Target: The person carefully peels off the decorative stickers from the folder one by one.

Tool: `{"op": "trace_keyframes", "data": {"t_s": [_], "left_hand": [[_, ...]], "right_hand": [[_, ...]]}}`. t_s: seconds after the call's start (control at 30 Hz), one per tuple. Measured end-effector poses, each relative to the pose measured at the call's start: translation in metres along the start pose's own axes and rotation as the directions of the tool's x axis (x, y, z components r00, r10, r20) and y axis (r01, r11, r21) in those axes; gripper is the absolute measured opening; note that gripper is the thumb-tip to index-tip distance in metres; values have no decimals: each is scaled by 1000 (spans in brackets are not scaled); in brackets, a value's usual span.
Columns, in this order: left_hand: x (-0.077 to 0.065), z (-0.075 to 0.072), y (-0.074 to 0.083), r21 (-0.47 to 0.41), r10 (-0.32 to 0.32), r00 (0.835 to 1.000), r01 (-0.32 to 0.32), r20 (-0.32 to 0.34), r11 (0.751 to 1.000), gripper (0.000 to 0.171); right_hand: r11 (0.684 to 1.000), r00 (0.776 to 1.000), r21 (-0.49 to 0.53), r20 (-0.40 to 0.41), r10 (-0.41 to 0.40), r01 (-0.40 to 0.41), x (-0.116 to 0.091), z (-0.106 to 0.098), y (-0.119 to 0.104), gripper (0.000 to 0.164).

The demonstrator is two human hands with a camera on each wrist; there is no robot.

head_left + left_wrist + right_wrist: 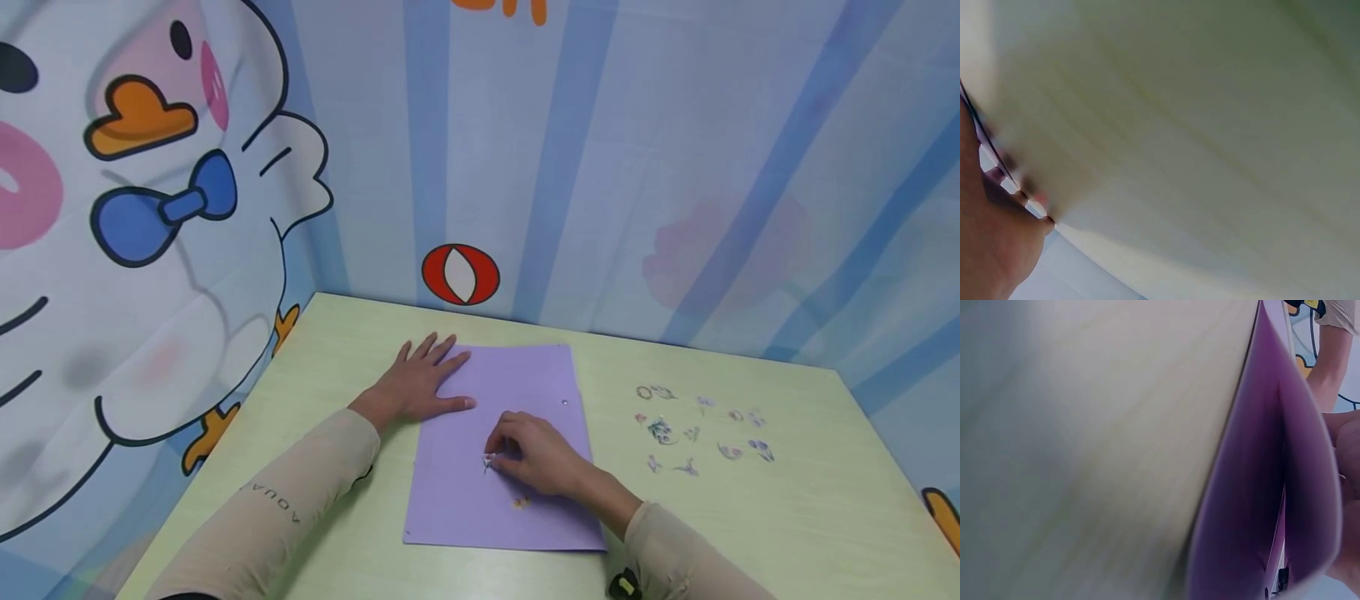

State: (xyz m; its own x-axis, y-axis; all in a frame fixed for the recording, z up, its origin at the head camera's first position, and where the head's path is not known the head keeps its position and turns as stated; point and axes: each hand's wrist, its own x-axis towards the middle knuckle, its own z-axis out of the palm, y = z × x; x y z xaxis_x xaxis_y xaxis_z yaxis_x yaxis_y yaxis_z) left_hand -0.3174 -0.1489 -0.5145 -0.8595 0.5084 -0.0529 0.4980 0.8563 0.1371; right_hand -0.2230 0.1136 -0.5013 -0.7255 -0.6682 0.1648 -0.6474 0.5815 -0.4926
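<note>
A purple booklet (pixel 517 379) lies on the table, its layered edge parting in the right wrist view. My left hand (pixel 416 387) rests with spread fingers across its upper left edge; the left wrist view catches only part of that hand (pixel 997 244). Over the middle of the purple surface, my right hand (pixel 542 457) pinches a small flower-like sticker (pixel 486 463) between thumb and fingertips, close to the surface. Just below is a small orange-yellow sticker (pixel 521 502) on the purple. In the right wrist view, the right hand (pixel 1349 469) shows at the right border.
Several small flower and wreath stickers (pixel 660 430) are scattered on the pale table (pixel 787 517) to the right of the booklet. A tiny shiny dot (pixel 565 402) sits near its right edge. A printed cloth backdrop (pixel 495 150) rises behind the table.
</note>
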Motion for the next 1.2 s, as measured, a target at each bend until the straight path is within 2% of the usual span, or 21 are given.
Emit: {"op": "trace_keyframes", "data": {"t_s": [0.17,0.53,0.93,1.2], "left_hand": [[0,1,-1,3,4,1000,-4,-3,1000,96],[-2,-3,1,3,6,1000,-6,1,1000,95],[-2,-4,3,3,-5,1000,5,13,1000,95],[-3,-6,4,-1,-6,1000,6,14,1000,95]], "right_hand": [[1000,1000,7,9,27,-27,1,0,-2,7],[990,995,112,50,82,-87,5,-1,2,10],[974,997,214,14,70,-72,0,-1,3,8],[931,991,339,71,116,-133,-8,-17,4,5]]}}
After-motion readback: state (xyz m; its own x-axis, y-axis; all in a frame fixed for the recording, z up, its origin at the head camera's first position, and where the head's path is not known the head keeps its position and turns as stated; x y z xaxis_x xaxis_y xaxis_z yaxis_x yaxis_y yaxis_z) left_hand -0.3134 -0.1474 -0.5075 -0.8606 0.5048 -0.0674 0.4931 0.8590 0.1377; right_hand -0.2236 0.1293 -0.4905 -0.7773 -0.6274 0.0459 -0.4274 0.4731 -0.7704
